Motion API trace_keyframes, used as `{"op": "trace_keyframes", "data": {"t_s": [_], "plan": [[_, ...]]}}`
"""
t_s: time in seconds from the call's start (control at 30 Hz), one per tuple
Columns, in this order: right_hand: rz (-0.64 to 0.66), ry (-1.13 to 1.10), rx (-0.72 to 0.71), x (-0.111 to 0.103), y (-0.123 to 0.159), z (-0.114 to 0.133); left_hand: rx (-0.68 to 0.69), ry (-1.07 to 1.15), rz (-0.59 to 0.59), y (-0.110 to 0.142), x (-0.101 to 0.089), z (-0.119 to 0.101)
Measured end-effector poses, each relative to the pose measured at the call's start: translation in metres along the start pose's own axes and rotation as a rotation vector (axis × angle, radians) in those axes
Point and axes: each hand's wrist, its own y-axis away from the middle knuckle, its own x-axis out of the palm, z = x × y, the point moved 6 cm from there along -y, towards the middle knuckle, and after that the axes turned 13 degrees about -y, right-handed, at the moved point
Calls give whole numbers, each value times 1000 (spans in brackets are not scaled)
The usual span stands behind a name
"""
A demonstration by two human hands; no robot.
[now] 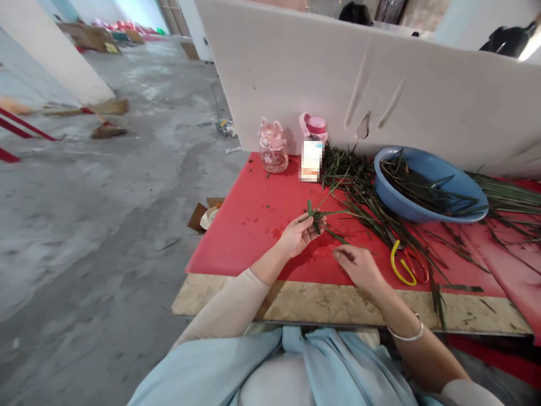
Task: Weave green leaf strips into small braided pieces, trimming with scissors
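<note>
My left hand (302, 232) is closed around a small woven leaf piece (315, 216), pinching it between thumb and fingers above the red tabletop. Long thin green strips stick out of the piece to the upper right, right and lower right. Just right of it is my right hand (359, 265), its fingers bent and drawn together near the end of a leaf strip (338, 235). What lies between those fingertips, if anything, is too small to make out. Scissors (409, 265) with yellow and red handles lie to the right of that hand.
A blue basin (426, 211) of leaf strips stands at right, with heaped green strips (355, 186) beside it. Toward the back are a pink bear-eared bottle (274, 148), a pink-lidded bottle (315, 127) and a blurred-out upright rectangle (311, 161). A white panel (304, 73) borders the table.
</note>
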Motion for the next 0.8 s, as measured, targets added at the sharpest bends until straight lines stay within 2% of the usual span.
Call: {"op": "trace_keyframes", "data": {"t_s": [0.07, 0.13, 0.27, 0.33, 0.43, 0.57, 0.63, 0.7, 0.8], "plan": [[62, -232, 215, 19, -11, -25, -16, -25, -40, -3, -3, 7], [3, -429, 328, 25, -23, -39, -44, -64, -83, -5, -6, 13], [-213, -719, 357, 14, -45, -47, -75, -150, -80, -7, -9, 23], [-292, -781, 377, 11, -51, -51, -75, -186, -62, -9, -8, 27], [-373, -688, 286, 7, -58, -50, -58, -198, -116, -9, -9, 27], [-352, -356, -63, 4, -60, -25, -67, -112, -234, -7, -13, 26], [-324, -260, -160, 3, -59, -17, -133, -47, -248, -6, -13, 29], [-334, -275, -128, 1, -60, -21, -206, -11, -225, -7, -13, 32], [-392, -434, 38, -2, -59, -40, -240, 12, -128, -10, -9, 31]]}}
